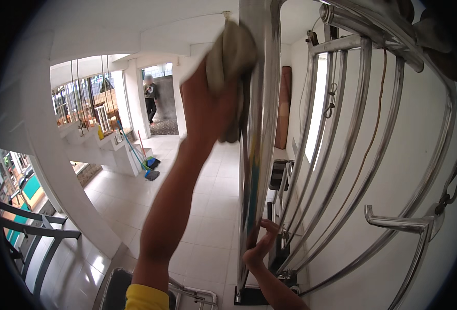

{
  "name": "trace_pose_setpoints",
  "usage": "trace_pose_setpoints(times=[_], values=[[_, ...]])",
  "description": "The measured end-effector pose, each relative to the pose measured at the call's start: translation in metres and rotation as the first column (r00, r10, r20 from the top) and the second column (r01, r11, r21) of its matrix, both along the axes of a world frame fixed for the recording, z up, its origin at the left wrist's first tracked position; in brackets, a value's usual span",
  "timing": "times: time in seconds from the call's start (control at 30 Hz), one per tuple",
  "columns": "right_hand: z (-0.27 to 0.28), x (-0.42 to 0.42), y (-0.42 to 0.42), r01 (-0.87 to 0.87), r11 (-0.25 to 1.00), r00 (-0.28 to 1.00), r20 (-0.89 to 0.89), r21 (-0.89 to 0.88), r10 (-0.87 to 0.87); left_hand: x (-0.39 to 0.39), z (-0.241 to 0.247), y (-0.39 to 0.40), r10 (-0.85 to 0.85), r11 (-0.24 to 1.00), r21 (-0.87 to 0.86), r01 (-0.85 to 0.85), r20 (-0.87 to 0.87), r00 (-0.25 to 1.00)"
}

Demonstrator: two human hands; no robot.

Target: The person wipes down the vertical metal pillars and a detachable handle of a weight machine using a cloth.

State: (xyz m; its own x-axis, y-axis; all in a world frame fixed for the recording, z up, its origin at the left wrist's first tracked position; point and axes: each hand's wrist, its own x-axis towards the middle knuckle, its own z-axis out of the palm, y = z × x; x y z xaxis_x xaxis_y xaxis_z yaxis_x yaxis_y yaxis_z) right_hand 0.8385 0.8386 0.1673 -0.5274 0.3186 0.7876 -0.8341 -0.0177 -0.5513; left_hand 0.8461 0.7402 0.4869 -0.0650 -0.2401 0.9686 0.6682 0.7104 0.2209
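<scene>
Raised at the upper middle, my left hand (213,100) grips a grey-beige cloth (224,58) held against the side of a thick, polished metal upright (265,97). The cloth looks blurred, and the fingers are partly hidden behind it. Lower down, my right hand (263,244) is at the same upright, its fingers bent around or against the metal; nothing else shows in it. The upright belongs to a tall chromed frame, apparently gym equipment, with long metal bars (352,116) to its right.
A metal handle (399,224) juts out at the right. A padded seat (116,290) and tubular metal frame stand below. Brooms (151,170) lean by the stairs (108,155). A person (150,97) stands beyond the doorway. Dark metal bars (38,228) are at the left.
</scene>
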Motion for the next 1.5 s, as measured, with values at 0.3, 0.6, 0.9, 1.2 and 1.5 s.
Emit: trace_pose_setpoints(times=[0.3,0.6,0.9,1.2,1.5], values=[[-0.005,0.0,-0.01,-0.131,0.969,0.991,-0.05,-0.211,0.123,0.013,-0.355,-0.036,-0.453,0.891,0.305,0.336,0.646,0.615],[-0.012,0.02,0.022,0.12,0.974,0.981,-0.173,0.19,-0.088,0.067,-0.34,-0.038,-0.591,0.806,0.493,0.327,0.644,0.486],[0.086,0.078,0.065,-0.869,0.479,0.489,0.371,0.124,0.79,0.089,-0.176,-0.016,-0.217,0.811,-0.256,0.526,0.703,0.677],[0.294,0.016,0.051,0.132,0.991,0.917,-0.383,0.015,-0.116,0.022,-0.199,-0.005,-0.677,0.734,0.468,0.492,0.55,0.489],[0.266,0.005,0.02,0.414,0.764,0.827,-0.555,0.495,-0.089,0.016,-0.233,-0.005,-0.959,0.266,0.739,0.619,0.268,0.092]])
